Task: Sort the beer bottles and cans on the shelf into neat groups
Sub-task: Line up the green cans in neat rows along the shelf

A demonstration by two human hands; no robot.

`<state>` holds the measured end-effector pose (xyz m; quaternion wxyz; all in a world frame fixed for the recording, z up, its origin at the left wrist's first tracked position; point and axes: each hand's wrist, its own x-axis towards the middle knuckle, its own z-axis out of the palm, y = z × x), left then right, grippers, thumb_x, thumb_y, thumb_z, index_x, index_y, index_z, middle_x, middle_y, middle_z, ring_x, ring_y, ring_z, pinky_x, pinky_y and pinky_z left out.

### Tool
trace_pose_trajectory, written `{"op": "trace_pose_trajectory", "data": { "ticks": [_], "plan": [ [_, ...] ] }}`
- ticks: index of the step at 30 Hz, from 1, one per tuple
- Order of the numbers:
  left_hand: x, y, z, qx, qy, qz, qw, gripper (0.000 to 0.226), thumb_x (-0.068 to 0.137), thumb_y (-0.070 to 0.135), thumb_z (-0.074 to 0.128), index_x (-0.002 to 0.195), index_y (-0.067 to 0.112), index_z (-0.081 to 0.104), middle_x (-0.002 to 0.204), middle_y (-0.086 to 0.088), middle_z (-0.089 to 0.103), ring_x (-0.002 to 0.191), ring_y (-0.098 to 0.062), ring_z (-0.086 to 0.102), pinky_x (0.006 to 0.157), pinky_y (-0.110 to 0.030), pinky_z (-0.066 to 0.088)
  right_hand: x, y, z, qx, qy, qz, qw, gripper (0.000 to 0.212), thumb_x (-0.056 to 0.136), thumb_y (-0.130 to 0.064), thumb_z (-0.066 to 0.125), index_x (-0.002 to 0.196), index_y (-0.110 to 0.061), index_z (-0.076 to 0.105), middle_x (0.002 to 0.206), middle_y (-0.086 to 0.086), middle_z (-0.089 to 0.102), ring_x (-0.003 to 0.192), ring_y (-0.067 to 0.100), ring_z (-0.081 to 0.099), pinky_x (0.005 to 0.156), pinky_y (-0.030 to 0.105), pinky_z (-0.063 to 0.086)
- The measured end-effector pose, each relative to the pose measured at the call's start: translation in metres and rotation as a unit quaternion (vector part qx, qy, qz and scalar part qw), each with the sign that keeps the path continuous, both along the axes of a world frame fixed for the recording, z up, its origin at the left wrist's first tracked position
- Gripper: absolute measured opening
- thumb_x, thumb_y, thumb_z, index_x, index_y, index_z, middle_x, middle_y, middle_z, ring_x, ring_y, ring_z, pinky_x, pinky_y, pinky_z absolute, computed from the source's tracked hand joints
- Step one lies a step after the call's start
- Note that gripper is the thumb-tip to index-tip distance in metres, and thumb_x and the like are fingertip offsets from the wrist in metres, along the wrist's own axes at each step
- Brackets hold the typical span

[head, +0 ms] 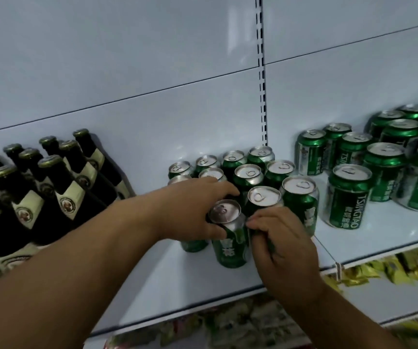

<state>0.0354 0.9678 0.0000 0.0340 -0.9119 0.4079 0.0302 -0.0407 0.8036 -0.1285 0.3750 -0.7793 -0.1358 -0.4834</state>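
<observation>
The cans (pixel 230 238) are made of metal: the lids are bare, dull silver, and the sides are printed in a glossy green that reflects the light. The bottles (pixel 59 187) are of dark glass, smooth and shiny, with cream paper labels (a matt finish) and metallic gold-green caps. The shelf (pixel 203 285) and the back panel (pixel 127 71) are seen as painted metal, white, smooth and slightly glossy. Below, yellow packets (pixel 389 270) look like shiny plastic film, crinkled on the surface.
</observation>
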Motion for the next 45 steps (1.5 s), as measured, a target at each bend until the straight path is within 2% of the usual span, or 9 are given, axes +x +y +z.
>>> {"op": "trace_pose_trajectory", "data": {
  "ticks": [4,8,12,18,24,31,34,38,45],
  "plan": [
    [-0.009,-0.009,0.002,0.026,-0.023,0.021,0.999,0.07,0.078,0.05,0.075,0.139,0.04,0.041,0.126,0.008,0.049,0.115,-0.016,0.051,0.097,-0.038,0.047,-0.01,0.004,-0.016,-0.001,0.048,0.031,0.998,0.016,0.09,-0.007,0.055,0.096,-0.002,0.069,0.101,0.01,0.064,0.094,0.019,0.059,0.089,0.025,0.048],
    [-0.008,-0.015,0.013,0.054,-0.009,0.035,0.998,0.051,0.076,0.052,0.076,0.116,0.033,0.052,0.106,0.01,0.052,0.095,-0.012,0.054,0.084,-0.032,0.047,-0.021,0.019,-0.025,0.057,0.149,0.033,0.987,0.024,0.085,-0.01,0.055,0.108,-0.014,0.063,0.11,-0.003,0.056,0.099,0.008,0.053,0.089,0.019,0.045],
    [0.008,-0.023,0.029,0.072,-0.021,0.064,0.995,0.044,0.078,0.054,0.073,0.11,0.029,0.054,0.097,0.01,0.054,0.088,-0.013,0.056,0.075,-0.029,0.045,-0.023,0.038,-0.02,0.08,0.23,0.035,0.969,0.044,0.087,-0.014,0.048,0.13,-0.014,0.059,0.131,-0.003,0.05,0.117,0.006,0.047,0.103,0.006,0.026],
    [0.034,-0.029,0.028,0.099,-0.029,0.077,0.992,0.047,0.079,0.056,0.071,0.112,0.029,0.052,0.101,0.005,0.056,0.09,-0.016,0.055,0.075,-0.029,0.042,-0.014,0.056,-0.018,0.097,0.285,0.045,0.953,0.057,0.099,-0.02,0.045,0.153,-0.021,0.028,0.154,-0.011,0.022,0.14,0.003,0.024,0.102,-0.001,0.005],
    [0.041,-0.033,0.02,0.146,-0.036,0.033,0.988,0.045,0.083,0.054,0.068,0.112,0.023,0.052,0.099,0.004,0.056,0.089,-0.017,0.054,0.073,-0.029,0.04,-0.003,0.069,-0.025,0.133,0.285,0.024,0.949,0.055,0.094,-0.015,0.044,0.149,-0.016,0.037,0.146,-0.002,0.036,0.133,0.013,0.039,0.114,0.018,0.027],
    [0.041,-0.036,0.023,0.188,-0.061,0.018,0.98,0.053,0.081,0.064,0.064,0.114,0.024,0.051,0.101,0.002,0.056,0.09,-0.018,0.055,0.072,-0.031,0.042,-0.002,0.073,-0.017,0.177,0.246,-0.046,0.952,0.041,0.097,-0.017,0.049,0.138,-0.018,0.051,0.125,-0.005,0.05,0.112,0.007,0.048,0.094,0.011,0.032],
    [0.038,-0.039,0.027,0.135,-0.069,-0.007,0.988,0.051,0.084,0.064,0.06,0.118,0.026,0.053,0.107,0.004,0.057,0.095,-0.017,0.056,0.081,-0.035,0.049,-0.008,0.07,-0.007,0.211,0.2,-0.094,0.952,0.031,0.097,-0.019,0.051,0.127,-0.025,0.057,0.11,-0.015,0.053,0.101,0.0,0.051,0.086,0.015,0.039],
    [0.034,-0.048,0.032,0.063,-0.04,-0.04,0.996,0.032,0.093,0.047,0.059,0.119,0.03,0.054,0.108,0.01,0.062,0.094,-0.012,0.056,0.076,-0.028,0.042,-0.014,0.054,0.007,0.252,0.154,-0.133,0.946,0.022,0.094,-0.019,0.056,0.111,-0.032,0.055,0.098,-0.017,0.057,0.092,0.0,0.055,0.075,0.013,0.041],
    [0.068,-0.051,0.04,0.025,-0.051,-0.004,0.998,0.026,0.097,0.033,0.055,0.121,0.025,0.056,0.113,0.005,0.063,0.099,-0.016,0.054,0.08,-0.028,0.039,0.005,0.02,0.047,0.05,0.12,-0.171,0.977,0.014,0.088,-0.02,0.062,0.102,-0.019,0.063,0.094,-0.007,0.057,0.087,0.013,0.053,0.073,0.029,0.045]
  ]
}}
